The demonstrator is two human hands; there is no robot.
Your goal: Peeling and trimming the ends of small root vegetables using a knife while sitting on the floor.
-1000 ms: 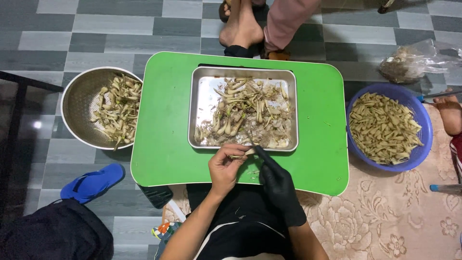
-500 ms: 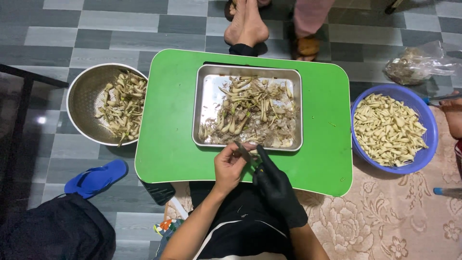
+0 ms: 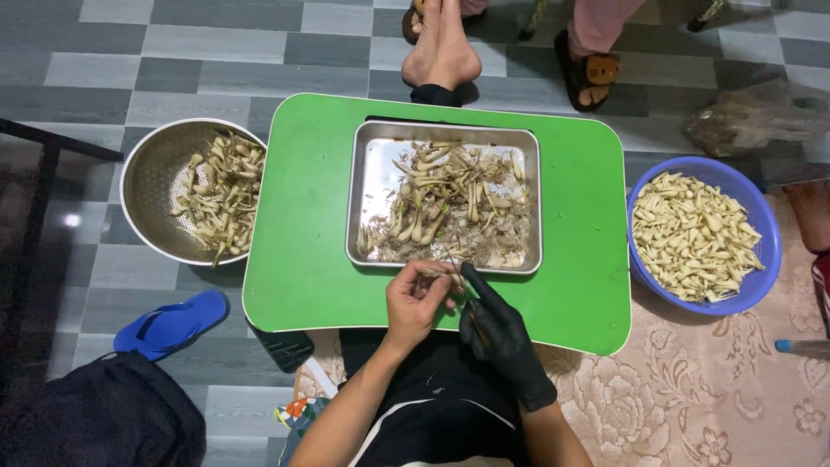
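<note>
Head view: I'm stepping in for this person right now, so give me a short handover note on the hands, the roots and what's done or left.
Left hand, bare, pinches one small root piece at the steel tray's near edge. Right hand, in a black glove, meets it; any tool there is too small to tell.
Tray on the green table holds untrimmed roots and scraps.
Done: pale pieces fill the blue basin.
Left: the tray's pile; the metal colander also holds roots.

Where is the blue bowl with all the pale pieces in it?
In the head view, the blue bowl sits on the floor at the person's right, just beside the right edge of the green table, partly on the patterned rug.
</note>
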